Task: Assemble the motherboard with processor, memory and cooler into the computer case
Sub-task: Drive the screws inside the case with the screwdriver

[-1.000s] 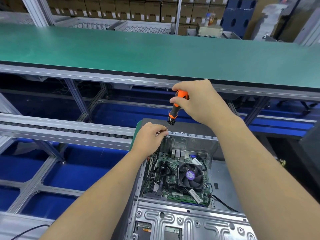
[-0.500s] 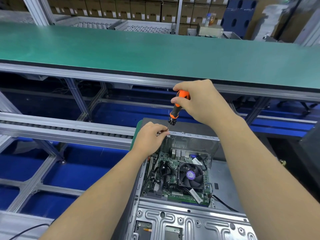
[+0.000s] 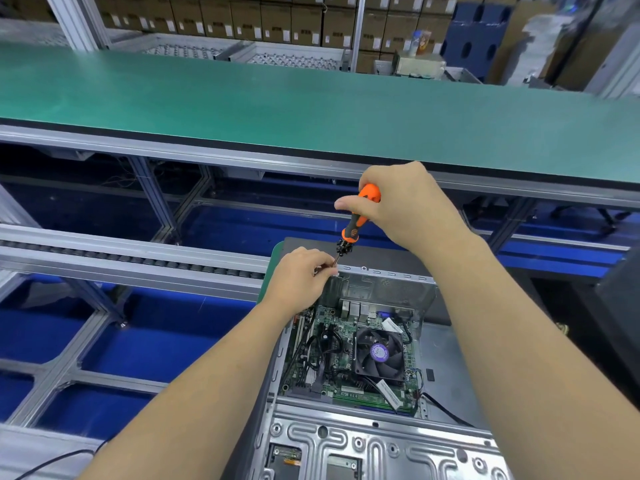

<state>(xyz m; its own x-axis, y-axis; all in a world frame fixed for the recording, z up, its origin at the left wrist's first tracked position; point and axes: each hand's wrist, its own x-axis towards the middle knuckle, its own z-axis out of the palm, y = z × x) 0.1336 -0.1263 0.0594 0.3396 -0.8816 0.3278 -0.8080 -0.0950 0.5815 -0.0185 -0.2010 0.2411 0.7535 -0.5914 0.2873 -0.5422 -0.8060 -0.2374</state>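
An open grey computer case [image 3: 388, 445] lies in front of me. Inside it sits the green motherboard [image 3: 332, 362] with a black cooler fan [image 3: 380, 353] on top. My right hand [image 3: 405, 206] grips an orange and black screwdriver [image 3: 356, 220], held tilted with its tip down at the case's far left rim. My left hand [image 3: 298, 278] pinches the screwdriver's shaft and a small screw at that rim corner; the screw itself is mostly hidden by the fingers.
A long green bench top [image 3: 311, 98] runs across behind the case. A roller conveyor rail [image 3: 121, 254] lies to the left, over a blue floor and aluminium frame. A black cable [image 3: 52, 462] lies at the lower left. Cardboard boxes [image 3: 242, 19] are stacked at the back.
Both hands stay at the case's far left corner. The screwdriver handle has shifted slightly in my right hand's fingers, and my thumb now points out to the left.
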